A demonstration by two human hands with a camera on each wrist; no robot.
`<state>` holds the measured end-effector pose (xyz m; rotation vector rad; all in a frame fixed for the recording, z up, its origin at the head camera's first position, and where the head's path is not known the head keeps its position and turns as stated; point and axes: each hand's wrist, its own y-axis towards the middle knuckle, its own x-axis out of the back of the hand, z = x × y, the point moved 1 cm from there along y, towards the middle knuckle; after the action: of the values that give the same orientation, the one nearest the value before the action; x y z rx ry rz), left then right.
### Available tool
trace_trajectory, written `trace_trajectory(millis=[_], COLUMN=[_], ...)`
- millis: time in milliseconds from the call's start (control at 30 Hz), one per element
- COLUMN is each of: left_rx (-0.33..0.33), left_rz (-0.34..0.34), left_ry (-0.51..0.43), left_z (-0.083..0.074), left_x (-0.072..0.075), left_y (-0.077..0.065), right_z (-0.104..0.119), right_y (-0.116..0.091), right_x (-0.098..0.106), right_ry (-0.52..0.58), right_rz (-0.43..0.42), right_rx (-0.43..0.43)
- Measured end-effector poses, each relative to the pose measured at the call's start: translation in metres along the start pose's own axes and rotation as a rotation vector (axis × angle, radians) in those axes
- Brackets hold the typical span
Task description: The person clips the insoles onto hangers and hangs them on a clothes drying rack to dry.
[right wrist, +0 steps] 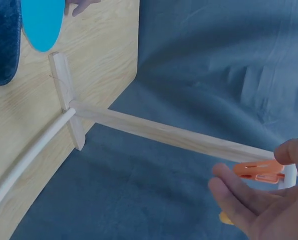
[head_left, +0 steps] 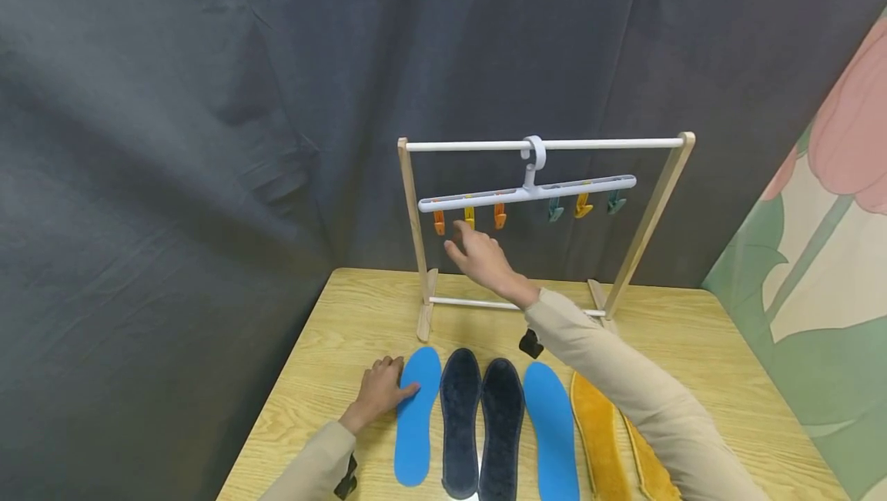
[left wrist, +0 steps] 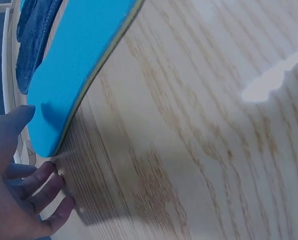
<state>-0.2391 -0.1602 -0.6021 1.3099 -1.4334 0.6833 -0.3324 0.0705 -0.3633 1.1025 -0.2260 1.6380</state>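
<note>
My left hand (head_left: 379, 389) is at the far left of a row of insoles. Its thumb reaches over the left blue insole (head_left: 414, 428) and the other fingers are beside its tip, at the table surface. Raised to a white clip hanger (head_left: 509, 196), my right hand (head_left: 483, 258) has thumb and fingers spread around the leftmost orange clip (right wrist: 259, 170). The fingers look apart from that clip; whether the thumb touches it I cannot tell. A yellow clip (head_left: 470, 216) hangs just behind the fingertips.
The hanger hooks over the white bar of a wooden rack (head_left: 651, 216). Another orange clip (head_left: 500, 216), a yellow clip (head_left: 584, 206) and two teal clips hang farther right. On the table (head_left: 360, 308) lie two dark insoles (head_left: 460, 424), another blue insole (head_left: 550, 432) and two yellow insoles (head_left: 599, 439).
</note>
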Motion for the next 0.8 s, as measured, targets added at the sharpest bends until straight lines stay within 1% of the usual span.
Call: trace_trajectory(millis=[100, 233, 300, 367, 467, 667, 800], left_rx=[0.010, 0.008, 0.008, 0.002, 0.000, -0.023, -0.033], left_rz=[0.016, 0.018, 0.018, 0.021, 0.026, 0.007, -0.003], left_ry=[0.001, 0.006, -0.005, -0.030, -0.061, -0.082, -0.081], left_z=[-0.003, -0.003, -0.004, -0.002, 0.001, 0.007, 0.007], left_x=[-0.001, -0.003, -0.004, -0.006, -0.010, -0.014, -0.012], left_y=[-0.001, -0.002, -0.002, -0.001, 0.002, 0.013, 0.016], right_z=[0.004, 0.007, 0.008, 0.008, 0.009, 0.015, 0.015], right_y=[0.001, 0.004, 0.006, 0.006, 0.007, 0.010, 0.011], right_x=[-0.001, -0.003, -0.004, -0.006, -0.010, -0.012, -0.012], right_ry=[0.019, 0.082, 0.119, 0.132, 0.136, 0.108, 0.129], right_rz=[0.020, 0.014, 0.010, 0.006, -0.002, -0.070, -0.061], right_rx=[-0.007, 0.004, 0.010, 0.010, 0.002, 0.009, 0.004])
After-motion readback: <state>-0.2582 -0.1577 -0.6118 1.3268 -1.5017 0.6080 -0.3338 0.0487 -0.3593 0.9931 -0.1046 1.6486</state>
